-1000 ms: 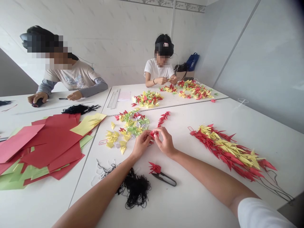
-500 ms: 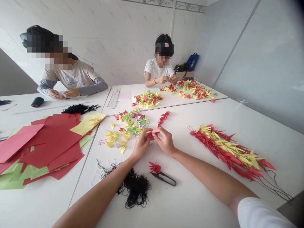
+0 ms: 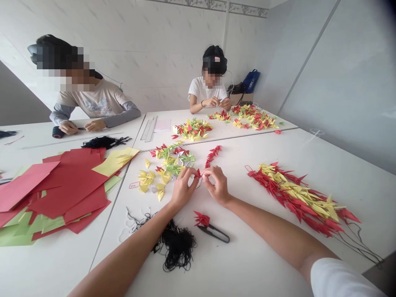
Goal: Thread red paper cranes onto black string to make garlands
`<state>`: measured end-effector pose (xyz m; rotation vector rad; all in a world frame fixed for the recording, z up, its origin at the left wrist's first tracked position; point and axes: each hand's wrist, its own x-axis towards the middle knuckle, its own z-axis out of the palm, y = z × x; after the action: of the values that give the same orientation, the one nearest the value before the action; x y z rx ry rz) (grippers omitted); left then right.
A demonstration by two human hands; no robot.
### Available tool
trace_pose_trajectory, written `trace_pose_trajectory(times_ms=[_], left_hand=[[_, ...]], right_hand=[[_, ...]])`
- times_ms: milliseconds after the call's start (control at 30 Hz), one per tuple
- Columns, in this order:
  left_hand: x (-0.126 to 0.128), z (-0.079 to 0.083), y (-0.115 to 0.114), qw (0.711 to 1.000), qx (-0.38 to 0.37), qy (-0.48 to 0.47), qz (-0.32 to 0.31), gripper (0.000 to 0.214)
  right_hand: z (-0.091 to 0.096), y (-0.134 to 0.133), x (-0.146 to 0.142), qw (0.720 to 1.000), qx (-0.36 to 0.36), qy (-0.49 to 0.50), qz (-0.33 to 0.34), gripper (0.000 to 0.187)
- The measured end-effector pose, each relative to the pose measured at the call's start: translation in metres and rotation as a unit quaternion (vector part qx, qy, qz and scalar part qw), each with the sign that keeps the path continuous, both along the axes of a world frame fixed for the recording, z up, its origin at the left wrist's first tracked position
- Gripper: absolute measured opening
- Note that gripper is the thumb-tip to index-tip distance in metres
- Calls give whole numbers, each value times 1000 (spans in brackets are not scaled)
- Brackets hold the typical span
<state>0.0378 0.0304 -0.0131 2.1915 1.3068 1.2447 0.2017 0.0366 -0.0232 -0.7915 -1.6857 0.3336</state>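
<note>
i've got the left hand [image 3: 183,189] and right hand [image 3: 218,186] close together, fingertips pinching a small red folded paper crane [image 3: 197,173], mostly hidden, on a thin black thread [image 3: 199,184], held above the white bench [image 3: 266,152], just beside a heap of yellow and red cranes [image 3: 168,165].
</note>
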Motion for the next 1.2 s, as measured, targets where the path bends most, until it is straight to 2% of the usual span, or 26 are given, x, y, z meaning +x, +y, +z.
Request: trace_pose_trajectory(times_ms=[100, 167, 333, 433, 533, 600, 667, 733, 800, 867, 900, 933, 1000, 1067, 1133, 1200], left_hand=[[-4, -2, 4, 999, 1, 30, 18, 8], [-6, -3, 6, 998, -5, 52, 16, 7], [-5, -5, 7, 995, -24, 96, 1, 18], [-3, -8, 8, 992, -38, 118, -3, 24], [-3, -9, 8, 995, -53, 82, 2, 35], [-6, -2, 7, 998, -45, 22, 32, 35], [-12, 14, 6, 997, -35, -36, 66, 23], [-20, 40, 2, 995, -67, -52, 50, 14], [-25, 67, -7, 987, -152, 13, -52, 23], [-26, 86, -22, 951, -217, 129, -179, 20], [-25, 91, -31, 929, -232, 184, -223, 14], [-22, 91, -40, 914, -233, 226, -244, 13], [-15, 83, -56, 912, -190, 284, -229, 25], [-7, 71, -64, 904, -152, 340, -208, 15], [-2, 62, -62, 896, -145, 365, -208, 12], [-3, 59, -51, 897, -165, 338, -232, 15]], right_hand=[[-1, -5, 3, 999, 2, 7, 36, 14], [-2, -9, 5, 996, 9, -6, 92, 15], [-3, -18, 5, 963, 83, -92, 239, 12], [-3, -20, 3, 949, 86, -123, 277, 10], [-3, -17, 4, 954, 71, -125, 265, 10], [-5, -13, 5, 962, 41, -120, 244, 11], [-8, -8, 6, 971, -9, -103, 217, 13], [-10, -5, 6, 979, -65, -51, 187, 15], [-10, -2, 4, 981, -110, 24, 161, 16], [-8, 0, 3, 977, -137, 86, 137, 16], [-6, 1, 2, 976, -145, 105, 125, 16], [-5, 1, 2, 975, -151, 115, 117, 15], [-4, 1, 2, 975, -156, 118, 110, 14], [-4, 1, 2, 977, -150, 105, 110, 12], [-5, 1, 3, 981, -136, 86, 113, 9], [-5, 0, 3, 984, -122, 70, 111, 6]])
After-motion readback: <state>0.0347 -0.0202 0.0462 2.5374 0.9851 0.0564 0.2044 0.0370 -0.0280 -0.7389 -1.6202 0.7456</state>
